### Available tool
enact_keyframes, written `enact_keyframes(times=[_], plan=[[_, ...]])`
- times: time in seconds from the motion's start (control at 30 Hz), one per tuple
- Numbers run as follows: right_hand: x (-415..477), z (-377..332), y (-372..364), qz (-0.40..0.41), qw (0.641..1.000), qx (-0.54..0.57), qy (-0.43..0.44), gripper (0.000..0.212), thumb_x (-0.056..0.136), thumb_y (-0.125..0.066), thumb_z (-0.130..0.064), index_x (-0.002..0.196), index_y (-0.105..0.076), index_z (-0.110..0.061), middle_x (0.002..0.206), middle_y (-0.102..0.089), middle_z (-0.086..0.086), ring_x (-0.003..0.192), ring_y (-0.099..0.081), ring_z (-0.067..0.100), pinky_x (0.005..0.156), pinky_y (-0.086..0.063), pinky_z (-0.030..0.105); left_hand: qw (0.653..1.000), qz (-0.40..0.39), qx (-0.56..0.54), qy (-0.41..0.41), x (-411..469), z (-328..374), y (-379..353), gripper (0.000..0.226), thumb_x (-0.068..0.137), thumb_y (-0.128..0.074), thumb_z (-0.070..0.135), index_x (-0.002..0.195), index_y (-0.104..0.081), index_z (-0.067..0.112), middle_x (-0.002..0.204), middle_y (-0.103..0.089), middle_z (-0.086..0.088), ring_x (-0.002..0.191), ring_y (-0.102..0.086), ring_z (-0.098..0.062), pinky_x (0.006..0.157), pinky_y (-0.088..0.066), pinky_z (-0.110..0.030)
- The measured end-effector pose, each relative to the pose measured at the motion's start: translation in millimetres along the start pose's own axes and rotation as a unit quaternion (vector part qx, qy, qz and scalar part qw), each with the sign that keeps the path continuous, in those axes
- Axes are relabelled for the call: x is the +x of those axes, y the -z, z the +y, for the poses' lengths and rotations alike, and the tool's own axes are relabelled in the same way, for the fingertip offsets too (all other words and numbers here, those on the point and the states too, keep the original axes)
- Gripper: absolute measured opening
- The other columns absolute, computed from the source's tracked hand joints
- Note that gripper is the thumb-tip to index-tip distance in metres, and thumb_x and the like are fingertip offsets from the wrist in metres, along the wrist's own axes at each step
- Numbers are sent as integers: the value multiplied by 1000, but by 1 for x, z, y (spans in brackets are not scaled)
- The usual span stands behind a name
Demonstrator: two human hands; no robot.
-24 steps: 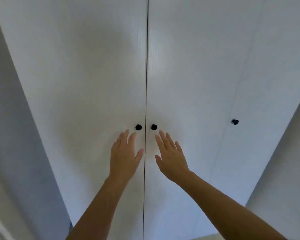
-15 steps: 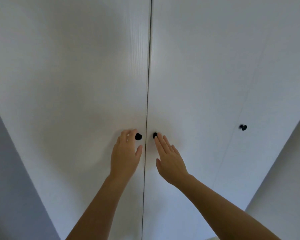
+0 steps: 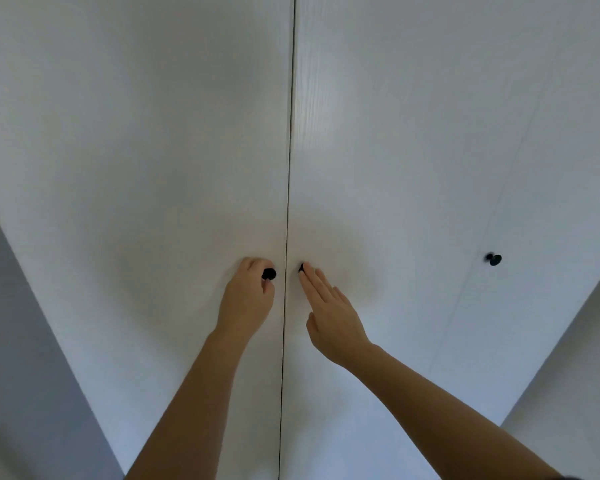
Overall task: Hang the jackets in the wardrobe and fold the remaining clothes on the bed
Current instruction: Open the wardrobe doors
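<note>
Head view, looking up the front of the wardrobe (image 3: 395, 150): its two middle doors are shut, with only a thin dark seam between them. The left hand (image 3: 246, 299) has closed since a moment ago. Its fingers were flat just below the left knob (image 3: 269, 274), and now they curl over the top of it with the thumb tucked under, so that grip looks clamped on the knob. The right hand (image 3: 333, 317) has slid up as well, but its grip is apart: the fingers are straight and lie along the door, and the fingertips (image 3: 307, 273) just reach the right knob (image 3: 301, 268) and partly cover it. They are not yet round it.

A third knob (image 3: 493, 259) sits well off to the right on another door, untouched.

My reading is that the reach is over and the pull is about to start on the left side, with the right hand a beat behind. The doors have not budged (the seam is as narrow as it was). No jackets are in view, so hanging has not begun, and the wardrobe itself, the one task item visible, stands directly ahead and closed. The small round knobs could slip from a loose pinch.
</note>
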State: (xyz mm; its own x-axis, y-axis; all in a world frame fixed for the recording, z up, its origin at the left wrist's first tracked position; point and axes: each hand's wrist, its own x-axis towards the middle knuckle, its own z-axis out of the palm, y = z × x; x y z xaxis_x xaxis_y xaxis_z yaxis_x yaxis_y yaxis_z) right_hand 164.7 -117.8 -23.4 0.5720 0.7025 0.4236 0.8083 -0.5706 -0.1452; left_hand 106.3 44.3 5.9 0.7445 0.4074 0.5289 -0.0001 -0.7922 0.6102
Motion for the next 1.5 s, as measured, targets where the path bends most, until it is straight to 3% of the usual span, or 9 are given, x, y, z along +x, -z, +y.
enact_keyframes(times=[0.13, 0.23, 0.37, 0.5, 0.6, 0.7, 0.8, 1.07, 1.5], plan=[[-2, -1, -2, 12, 997, 71, -4, 74, 91, -43, -6, 154, -6, -18, 160, 7, -11, 148, 4, 9, 116, -21, 27, 999, 14, -35, -1, -21, 3, 8, 27, 85, -50, -3, 101, -63, 15, 99, -53, 9, 79, -51, -3, 72, -37, -7], [-6, -12, -7, 9, 970, 237, -50, 65, 93, -50, -10, 151, -24, -19, 158, -20, -8, 143, -20, 5, 111, -24, 17, 996, 42, -66, -32, -42, 6, 17, 25, 85, -53, -3, 94, -63, 18, 93, -57, 8, 81, -56, -3, 73, -45, -15], [-3, -32, -13, -49, 904, 412, -104, 17, 93, -57, -16, 109, -60, -20, 99, -66, -10, 89, -60, -5, 78, -44, 12, 997, 41, -44, -38, -55, 15, 29, 14, 86, -59, 5, 95, -65, 14, 96, -60, 4, 82, -59, -14, 75, -53, -35], [2, -35, -13, -30, 913, 384, -134, 8, 92, -58, -17, 92, -59, -9, 83, -63, 6, 74, -56, 13, 65, -42, 18, 987, 147, 38, -49, -56, 38, 35, 24, 82, -67, 13, 105, -61, 10, 112, -52, -4, 95, -55, -18, 75, -53, -34], [0, -38, -9, -35, 915, 376, -142, 12, 92, -58, -17, 86, -57, -7, 76, -58, 6, 69, -52, 14, 62, -40, 18, 968, 230, 75, -59, -38, 60, 39, 49, 79, -70, 21, 124, -53, 8, 132, -47, -12, 121, -46, -27, 95, -48, -42], [-4, -42, -8, -31, 913, 380, -146, 10, 92, -58, -16, 87, -58, -7, 77, -58, 5, 69, -51, 13, 60, -39, 15, 967, 212, 140, 0, -16, 80, 35, 95, 76, -74, 42, 150, -18, 19, 157, -15, -14, 144, -15, -35, 112, -26, -50], [-7, -47, -10, -27, 909, 385, -155, 13, 91, -57, -16, 80, -53, -12, 74, -55, 4, 67, -48, 13, 60, -38, 17, 953, 195, 219, 81, -6, 90, 24, 116, 75, -73, 52, 150, 11, 24, 159, 6, -17, 145, 1, -42, 110, -22, -58], [-18, -55, -15, -81, 920, 358, -135, 20, 92, -57, -21, 75, -47, -24, 72, -53, -8, 64, -48, 2, 64, -39, 17, 937, 227, 240, 111, -19, 92, 19, 104, 83, -63, 44, 151, 9, 15, 158, 4, -22, 144, 0, -45, 109, -28, -62], [-83, -104, -27, -171, 930, 322, -54, 38, 94, -53, -28, 63, -32, -24, 58, -37, -9, 51, -36, 4, 48, -29, 16, 969, 223, 105, 30, -87, 87, 76, 94, 80, -66, 20, 152, -6, 9, 160, -2, -16, 146, -6, -38, 109, -27, -63]])
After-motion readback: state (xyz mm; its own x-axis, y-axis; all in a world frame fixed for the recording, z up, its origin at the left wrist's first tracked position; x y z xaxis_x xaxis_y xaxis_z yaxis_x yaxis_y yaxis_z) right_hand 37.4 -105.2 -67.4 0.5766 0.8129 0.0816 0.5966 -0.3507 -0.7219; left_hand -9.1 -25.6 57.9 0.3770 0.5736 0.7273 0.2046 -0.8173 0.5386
